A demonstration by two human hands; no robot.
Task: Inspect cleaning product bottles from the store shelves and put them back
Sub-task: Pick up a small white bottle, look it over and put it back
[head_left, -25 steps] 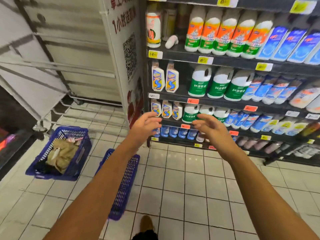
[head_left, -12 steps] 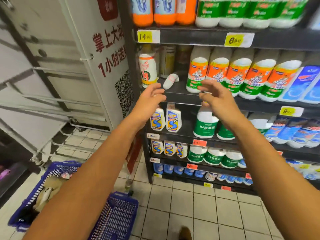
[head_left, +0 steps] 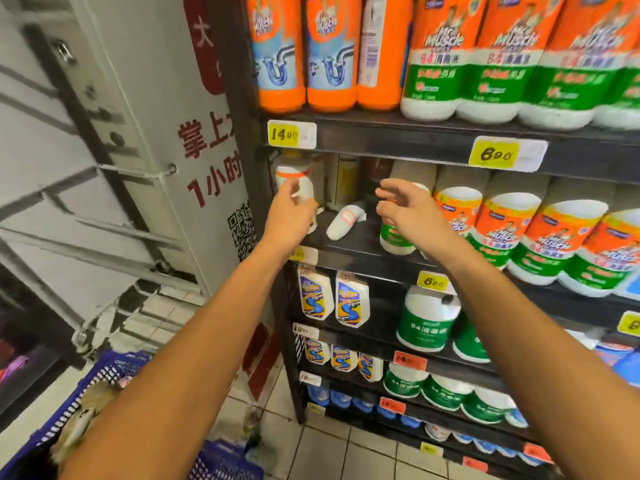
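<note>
Both hands reach toward the second shelf [head_left: 363, 244] of a dark store rack. My left hand [head_left: 289, 216] hovers in front of an upright white bottle with a red band [head_left: 298, 178] at the shelf's left end, fingers loosely bent, holding nothing. My right hand [head_left: 405, 209] is open just in front of a white bottle with an orange and green label [head_left: 394, 237], hiding most of it. Between the hands a small white bottle [head_left: 344, 221] lies on its side on the shelf.
Orange drain-cleaner bottles [head_left: 280, 53] and more orange-green bottles [head_left: 467, 57] fill the shelf above. Green-labelled jugs [head_left: 427, 320] and small pouches [head_left: 315, 296] stand below. A white pillar with red lettering [head_left: 207, 140] flanks the rack. Blue baskets [head_left: 104, 382] sit on the tiled floor at lower left.
The view has risen and moved closer to the rack. Both hands have lifted from the lower shelves to the second shelf and now sit nearer the bottles.
</note>
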